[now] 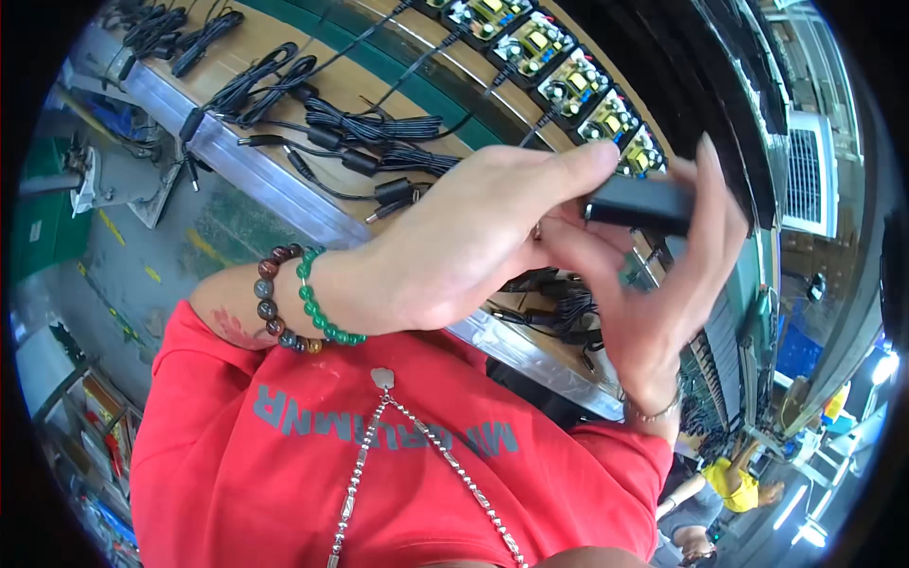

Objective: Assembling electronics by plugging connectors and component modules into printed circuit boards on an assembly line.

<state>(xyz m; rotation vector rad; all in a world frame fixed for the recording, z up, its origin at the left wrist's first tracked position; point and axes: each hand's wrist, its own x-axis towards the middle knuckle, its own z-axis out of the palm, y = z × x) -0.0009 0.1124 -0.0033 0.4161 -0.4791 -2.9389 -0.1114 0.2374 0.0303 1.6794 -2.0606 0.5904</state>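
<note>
A small black plastic case [639, 204], box-shaped with a shiny rim at its left end, is held up between my two hands in front of my chest. My left hand [492, 222] is closed at its left end, the thumb along the top edge and the other fingers curled beneath, partly hidden. My right hand [668, 275], somewhat blurred, wraps the right end with its long fingers stretched over it. Just beyond my hands, a row of bare circuit boards [573, 83] with yellow transformers lies on the bench, each in a black tray-like shell with a cord attached.
Coiled black cables [374, 128] with plugs lie on the brown bench [213, 71], left of my hands. More cables [559, 308] lie beneath them. A metal edge rail [275, 189] borders the bench. A person in yellow [734, 483] is at the far right.
</note>
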